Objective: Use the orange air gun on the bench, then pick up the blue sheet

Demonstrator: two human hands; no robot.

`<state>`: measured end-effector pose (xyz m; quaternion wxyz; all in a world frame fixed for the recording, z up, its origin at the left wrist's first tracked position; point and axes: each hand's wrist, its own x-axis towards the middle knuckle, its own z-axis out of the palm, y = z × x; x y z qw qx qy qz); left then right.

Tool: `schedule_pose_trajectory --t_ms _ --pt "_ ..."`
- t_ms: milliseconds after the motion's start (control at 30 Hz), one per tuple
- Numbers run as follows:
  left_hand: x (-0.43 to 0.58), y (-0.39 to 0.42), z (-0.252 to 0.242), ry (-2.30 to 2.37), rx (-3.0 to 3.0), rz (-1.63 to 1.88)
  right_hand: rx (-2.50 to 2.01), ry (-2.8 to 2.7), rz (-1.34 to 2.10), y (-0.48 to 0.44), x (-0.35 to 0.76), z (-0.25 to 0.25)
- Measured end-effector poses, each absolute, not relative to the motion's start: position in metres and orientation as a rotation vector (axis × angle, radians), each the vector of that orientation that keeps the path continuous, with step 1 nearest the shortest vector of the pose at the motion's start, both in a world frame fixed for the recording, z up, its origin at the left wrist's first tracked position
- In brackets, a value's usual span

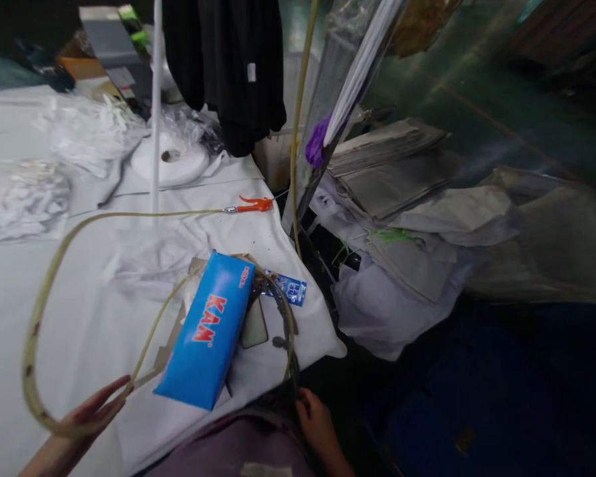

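Note:
My left hand [98, 412] is at the lower left with the yellowish air hose [30, 338] running through it, fingers closed along the hose. From there the hose loops up over the white-covered table to an orange air blow gun [255, 205]. My right hand [316, 417] is at the table's front edge, its fingers curled at the lower end of a dark cord [284, 315]; the fingertips are partly hidden. Between the hands lies a blue pack marked KAM [207, 331], tilted over other items. A phone-like flat object [255, 324] and a small blue sachet [292, 290] show beside it.
A white tape roll [171, 165] and plastic bags of white pieces [24, 199] sit farther back on the table. Dark garments [228, 66] hang behind. A metal post [322, 86] stands at the right edge, near stacked sheets and white bags [377, 305].

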<state>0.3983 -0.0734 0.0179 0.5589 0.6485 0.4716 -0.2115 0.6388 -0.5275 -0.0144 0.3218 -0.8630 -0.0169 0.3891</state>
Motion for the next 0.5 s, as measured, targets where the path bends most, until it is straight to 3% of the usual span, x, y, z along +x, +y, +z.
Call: schedule_pose_trajectory --t_ms 300,500 --pt "0.429 -0.108 -0.004 1.016 1.743 -0.283 -2.287 -0.044 0.582 -0.510 0.673 -0.012" --pt "0.490 -0.072 0.039 1.132 2.029 -0.032 -2.327 -0.253 0.600 -0.490 0.707 -0.023"
